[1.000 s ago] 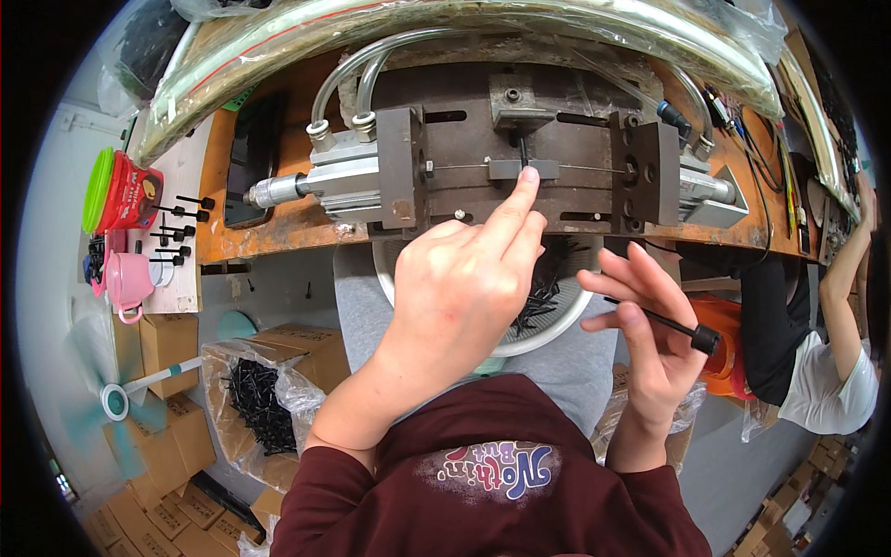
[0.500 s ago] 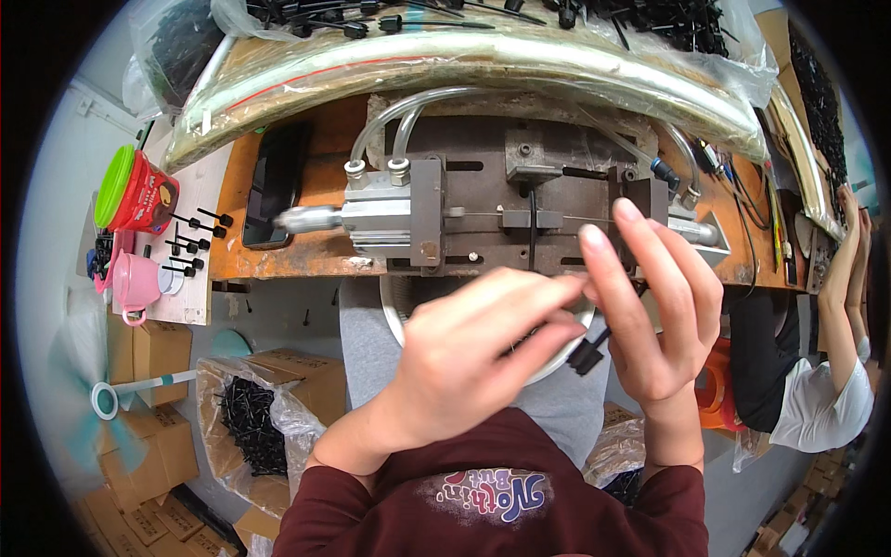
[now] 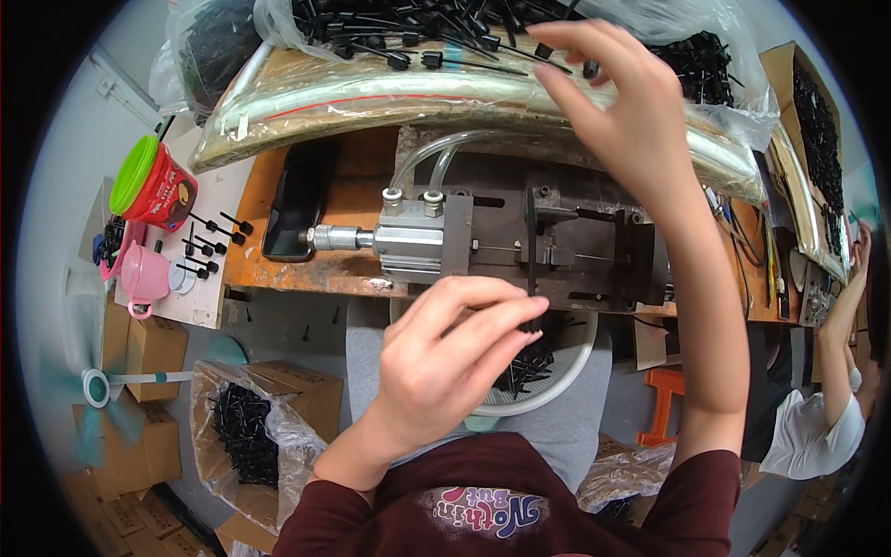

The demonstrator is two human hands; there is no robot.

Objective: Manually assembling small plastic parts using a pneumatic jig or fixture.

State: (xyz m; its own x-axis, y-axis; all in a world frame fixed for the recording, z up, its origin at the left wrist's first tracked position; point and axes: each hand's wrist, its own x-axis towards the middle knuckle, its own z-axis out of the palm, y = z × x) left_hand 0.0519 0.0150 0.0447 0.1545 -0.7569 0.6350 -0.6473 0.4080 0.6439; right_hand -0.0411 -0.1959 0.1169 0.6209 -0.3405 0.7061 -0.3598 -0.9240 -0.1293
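Note:
My left hand (image 3: pixel 455 348) is closed in a pinch in front of the metal fixture (image 3: pixel 445 237). Its fingertips grip the lower end of a black stemmed plastic part (image 3: pixel 532 251), whose thin stem stands across the middle of the fixture. Below the fingers, a white-rimmed bowl (image 3: pixel 591 357) on my lap holds several black parts. My right hand (image 3: pixel 617 88) is stretched out over the far tray, thumb and fingers apart, above a pile of black stemmed parts (image 3: pixel 436 28). I see nothing held between its fingers.
Clear hoses (image 3: pixel 408 158) arch behind the fixture. A phone (image 3: pixel 295 204), red tub (image 3: pixel 153 190) and pink cup (image 3: pixel 146 274) sit to the left. A fan (image 3: pixel 96 388) and a bagged carton of black parts (image 3: pixel 246 432) stand below. Another person's arm (image 3: pixel 840 316) shows at right.
My right hand has left the front of the fixture and moved up to the far pile. The black part seen between my hands is gone from there. My left hand has closed at the fixture.

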